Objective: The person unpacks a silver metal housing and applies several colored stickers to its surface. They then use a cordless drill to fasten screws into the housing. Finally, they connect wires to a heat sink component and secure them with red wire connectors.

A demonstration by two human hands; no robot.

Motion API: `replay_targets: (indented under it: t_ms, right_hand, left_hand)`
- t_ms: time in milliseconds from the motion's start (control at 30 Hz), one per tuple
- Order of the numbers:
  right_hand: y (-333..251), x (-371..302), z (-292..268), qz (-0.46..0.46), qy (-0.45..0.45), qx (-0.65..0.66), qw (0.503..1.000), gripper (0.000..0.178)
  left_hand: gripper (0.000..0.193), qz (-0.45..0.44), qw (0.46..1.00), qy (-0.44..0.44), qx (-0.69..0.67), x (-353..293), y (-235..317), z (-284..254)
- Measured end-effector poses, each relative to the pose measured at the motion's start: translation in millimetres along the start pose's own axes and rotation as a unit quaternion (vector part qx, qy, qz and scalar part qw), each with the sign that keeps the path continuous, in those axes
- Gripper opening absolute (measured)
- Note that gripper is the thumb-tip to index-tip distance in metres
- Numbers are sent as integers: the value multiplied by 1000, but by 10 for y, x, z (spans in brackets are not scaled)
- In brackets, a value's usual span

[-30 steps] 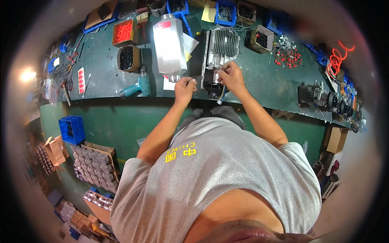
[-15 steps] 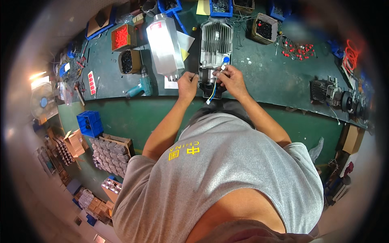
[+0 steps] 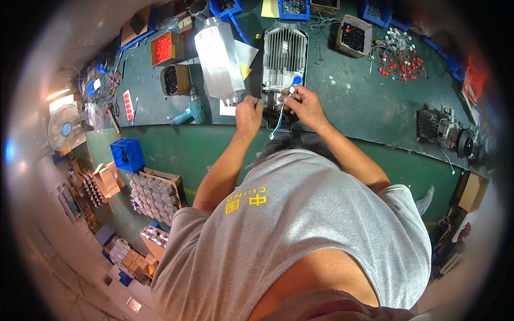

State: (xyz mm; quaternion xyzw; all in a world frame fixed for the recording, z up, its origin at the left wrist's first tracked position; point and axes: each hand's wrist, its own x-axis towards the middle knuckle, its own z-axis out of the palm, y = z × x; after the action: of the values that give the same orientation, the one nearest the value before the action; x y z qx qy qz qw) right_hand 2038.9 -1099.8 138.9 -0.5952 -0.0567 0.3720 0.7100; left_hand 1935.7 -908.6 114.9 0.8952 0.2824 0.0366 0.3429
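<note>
In front of me on the bench lies a finned metal heater body, its narrow end toward me. My right hand pinches a short wire harness over that near end. White, blue and yellow wires hang from the fingers to a small white connector. A blue round part sits just beyond these fingers. My left hand is closed beside the body's near left side; whatever its fingertips hold is too small to tell. Left of the body rests a silver metal casing.
A teal power drill lies left of the casing. Boxes of red parts and black parts stand farther left. On the right are another black-parts box, a red-tipped wire bundle and a motor assembly.
The view has shifted slightly. My left hand has turned a little at the fingers, and the hanging connector has swung slightly left. The right hand keeps its pinch on the harness.
</note>
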Motion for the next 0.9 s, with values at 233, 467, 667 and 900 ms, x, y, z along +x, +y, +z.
replay_targets:
  t_ms: [233, 467, 667, 900]
  right_hand:
    - [43, 20, -61, 4, -24, -9, 1000, 19]
    - [-11, -20, -40, -2, -19, -30, 999, 19]
    - [-39, -103, 0, -20, -9, -35, 999, 21]
    - [75, -204, 24, -47, 39, -4, 998, 24]
  left_hand:
    - [23, -7, 996, -32, 81, 57, 124, -29]
    - [24, -28, 998, -42, 48, 63, 10, 63]
    - [21, -35, 983, -22, -178, 81, -414, 197]
    - [13, 4, 982, -25, -185, 129, -377, 197]
